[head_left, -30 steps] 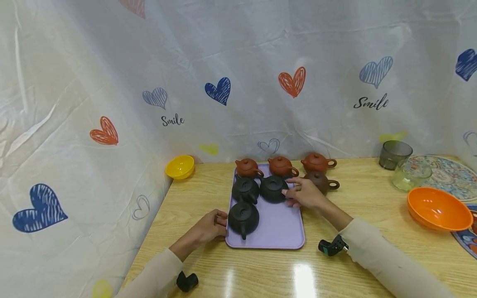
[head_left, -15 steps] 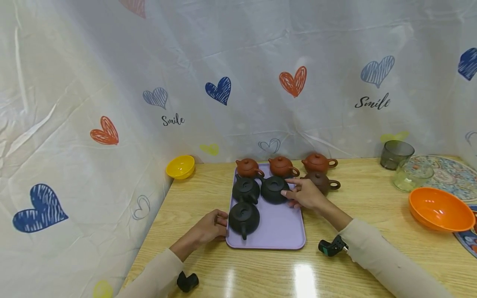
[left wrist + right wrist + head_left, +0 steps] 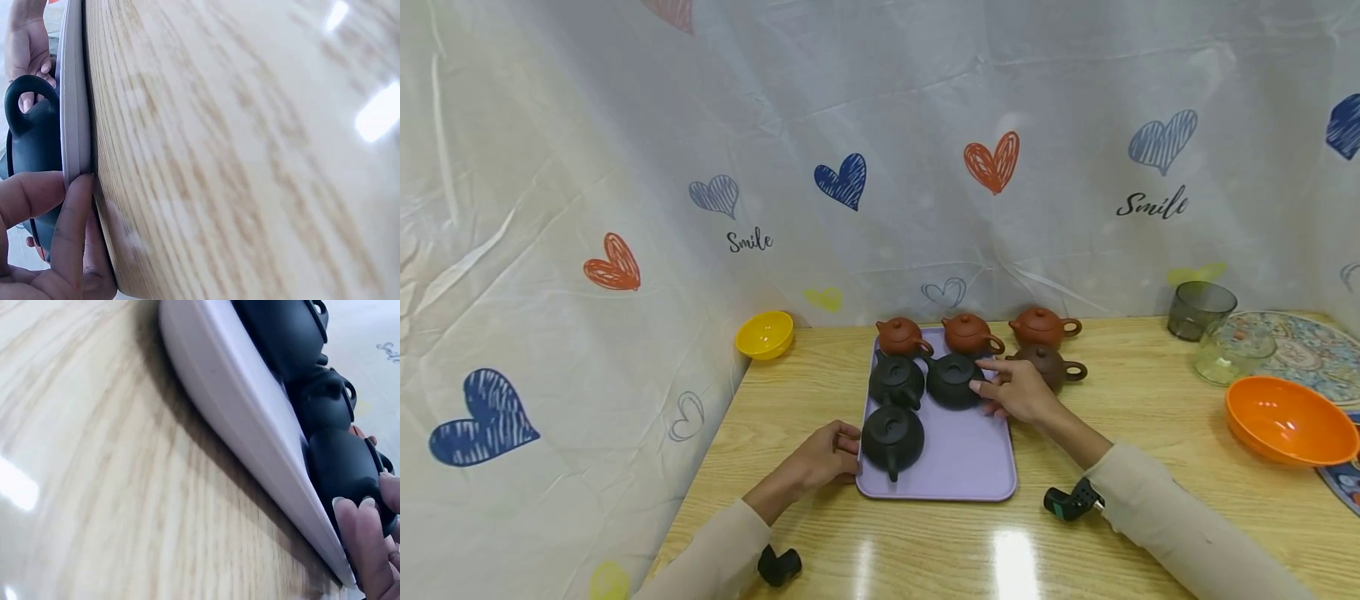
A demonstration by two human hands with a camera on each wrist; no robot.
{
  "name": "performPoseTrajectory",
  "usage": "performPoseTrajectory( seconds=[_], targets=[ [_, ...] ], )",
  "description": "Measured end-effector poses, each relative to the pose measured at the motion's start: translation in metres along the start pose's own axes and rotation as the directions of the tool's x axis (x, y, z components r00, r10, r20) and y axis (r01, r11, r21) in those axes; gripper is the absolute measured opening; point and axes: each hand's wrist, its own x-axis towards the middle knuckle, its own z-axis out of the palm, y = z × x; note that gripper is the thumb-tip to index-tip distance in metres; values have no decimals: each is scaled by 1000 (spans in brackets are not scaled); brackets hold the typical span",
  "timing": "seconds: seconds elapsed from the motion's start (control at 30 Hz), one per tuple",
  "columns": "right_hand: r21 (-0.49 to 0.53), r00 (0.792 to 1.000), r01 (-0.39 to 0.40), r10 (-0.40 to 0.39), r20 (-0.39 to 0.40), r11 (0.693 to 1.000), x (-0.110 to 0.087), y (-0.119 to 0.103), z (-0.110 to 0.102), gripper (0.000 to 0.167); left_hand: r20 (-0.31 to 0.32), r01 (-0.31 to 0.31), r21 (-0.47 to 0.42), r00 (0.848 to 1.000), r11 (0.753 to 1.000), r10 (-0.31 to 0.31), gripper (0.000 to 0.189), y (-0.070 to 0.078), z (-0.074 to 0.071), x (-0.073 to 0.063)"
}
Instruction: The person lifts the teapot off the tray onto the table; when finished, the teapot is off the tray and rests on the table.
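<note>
A lavender tray (image 3: 967,454) lies on the wooden table and bears black teapots and small reddish-brown ones. My left hand (image 3: 824,456) pinches its left rim, thumb and fingers meeting at the tray wall (image 3: 74,119) in the left wrist view. On the tray's right side, my right hand (image 3: 1017,390) grips a black teapot (image 3: 953,381) by its near end; my fingers hide part of it. Two more black teapots stand along the left side, one in the middle (image 3: 897,379) and one in front (image 3: 892,437). Two reddish-brown teapots, left (image 3: 899,336) and right (image 3: 967,333), occupy the tray's back.
Right of the tray are a reddish-brown teapot (image 3: 1040,327) and a dark brown teapot (image 3: 1049,367). A yellow bowl (image 3: 764,335) sits back left. Farther right are a grey glass (image 3: 1201,310), a clear glass (image 3: 1232,354) and an orange bowl (image 3: 1288,421). A printed curtain (image 3: 910,108) hangs behind.
Both hands keep their places on the tray and the teapot. Only the head view has shifted very slightly.
</note>
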Motion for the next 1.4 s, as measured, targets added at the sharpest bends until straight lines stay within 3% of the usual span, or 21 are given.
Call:
performPoseTrajectory(
  seconds=[0.33, 0.77, 1.2, 1.4],
  targets=[
    [57, 999, -6, 8, -33, 998, -3, -1, -1, 33, 5, 5, -9, 1000, 1000, -5, 54, -2, -1, 3],
    [83, 999, -11, 15, -52, 997, -4, 3, 0, 28, -10, 1, 17, 1000, 1000, -1, 57, -2, 1, 2],
    [85, 991, 72, -61, -123, 994, -7, 8, 2, 23, -1, 5, 10, 1000, 1000, -5, 57, 1, 0, 0],
    [137, 988, 98, -80, -134, 986, -9, 9, 3, 21, 2, 2, 6, 1000, 1000, -2, 57, 1, 0, -1]
  ],
)
